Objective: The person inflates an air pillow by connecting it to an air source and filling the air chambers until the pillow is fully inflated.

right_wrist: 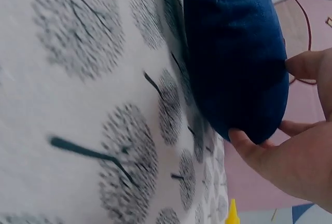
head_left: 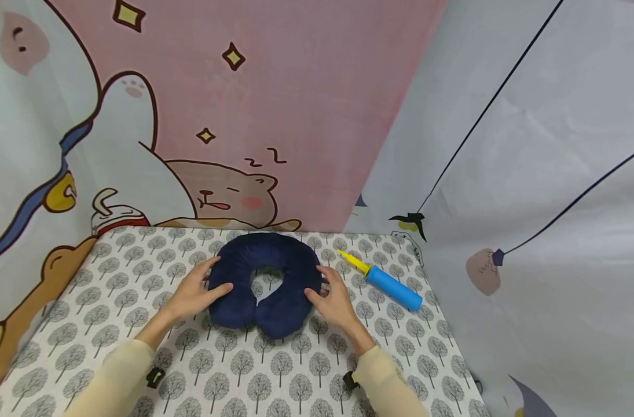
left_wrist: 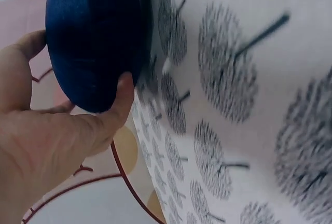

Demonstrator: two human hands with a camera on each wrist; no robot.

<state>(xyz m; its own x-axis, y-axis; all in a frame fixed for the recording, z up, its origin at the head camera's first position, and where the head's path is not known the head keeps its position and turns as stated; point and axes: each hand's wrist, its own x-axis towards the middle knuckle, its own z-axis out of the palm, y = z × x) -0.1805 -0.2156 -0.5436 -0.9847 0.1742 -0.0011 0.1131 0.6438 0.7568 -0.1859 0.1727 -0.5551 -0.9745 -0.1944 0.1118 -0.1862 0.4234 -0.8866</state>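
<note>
A dark navy U-shaped neck pillow (head_left: 267,246) lies on the tree-print cloth, its two ends meeting toward me. My left hand (head_left: 195,291) holds its left side. In the left wrist view, the thumb of that hand (left_wrist: 57,136) lies on one face of the pillow (left_wrist: 93,37) and the fingers reach round the other. On the opposite side, my right hand (head_left: 336,301) grips the pillow in the same manner. The right wrist view shows thumb and fingertips of this hand (right_wrist: 301,156) on either face of the pillow's rounded edge (right_wrist: 236,53).
To the right of the pillow lies a blue hand pump (head_left: 395,288) with a yellow nozzle pointing up and left. Cartoon-printed fabric walls (head_left: 306,87) border the cloth-covered table (head_left: 280,376) at the back and sides.
</note>
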